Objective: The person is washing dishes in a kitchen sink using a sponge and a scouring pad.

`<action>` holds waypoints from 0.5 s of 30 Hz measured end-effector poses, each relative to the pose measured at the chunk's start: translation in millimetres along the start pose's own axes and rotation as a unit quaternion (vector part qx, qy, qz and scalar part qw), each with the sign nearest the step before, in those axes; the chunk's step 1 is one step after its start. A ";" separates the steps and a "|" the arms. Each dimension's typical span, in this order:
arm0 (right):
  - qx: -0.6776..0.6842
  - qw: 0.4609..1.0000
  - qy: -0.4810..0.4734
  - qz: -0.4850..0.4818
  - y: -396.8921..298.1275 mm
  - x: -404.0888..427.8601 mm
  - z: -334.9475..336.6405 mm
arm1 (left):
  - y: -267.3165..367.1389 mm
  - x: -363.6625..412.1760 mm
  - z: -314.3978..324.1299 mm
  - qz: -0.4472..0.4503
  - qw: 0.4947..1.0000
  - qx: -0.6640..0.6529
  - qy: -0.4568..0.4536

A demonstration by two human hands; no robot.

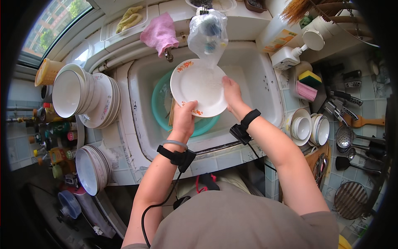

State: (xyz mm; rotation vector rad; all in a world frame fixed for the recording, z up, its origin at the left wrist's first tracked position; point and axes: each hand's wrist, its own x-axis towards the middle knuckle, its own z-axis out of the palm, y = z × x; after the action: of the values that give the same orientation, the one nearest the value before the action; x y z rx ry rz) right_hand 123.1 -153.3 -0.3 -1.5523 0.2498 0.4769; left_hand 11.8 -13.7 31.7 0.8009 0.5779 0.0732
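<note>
A white plate with orange flowers on its rim (199,88) is held over the sink between both hands. My left hand (184,118) grips its lower left edge, thumb on the upper face. On the right edge is my right hand (232,93), its fingers partly hidden by the plate. Beneath the plate, a green plastic basin (158,109) stands in the white sink (258,96), with chopsticks (171,112) in it. A clear plastic bag (207,37) hangs just above the plate. Left of it, a pink cloth (161,32) is draped over the metal faucet (168,55).
Stacked bowls (69,93) and plates (93,169) stand left of the sink. To the right are more bowls (300,127), a pump bottle (286,58) and a yellow-green sponge (310,78). Utensils (345,137) hang at the far right. Cables run from both wrist straps.
</note>
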 end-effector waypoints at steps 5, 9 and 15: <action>-0.133 0.989 0.041 -0.045 40.1 -19.2 18.9 | -8.6 0.1 1.3 0.016 0.995 -0.085 0.055; -0.295 0.939 0.009 -0.177 12.4 3.6 -2.2 | -6.7 -7.9 0.5 -0.015 0.999 -0.035 0.030; -0.624 0.693 -0.104 -0.345 12.3 -16.9 17.0 | -14.6 6.7 -9.0 0.006 1.000 -0.022 0.011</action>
State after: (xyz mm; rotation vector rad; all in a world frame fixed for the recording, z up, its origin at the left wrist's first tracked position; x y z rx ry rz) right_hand 100.3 -139.4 -3.5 -2.6841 -1.0616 0.1568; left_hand 10.7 -16.2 13.5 0.7613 0.5908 0.1067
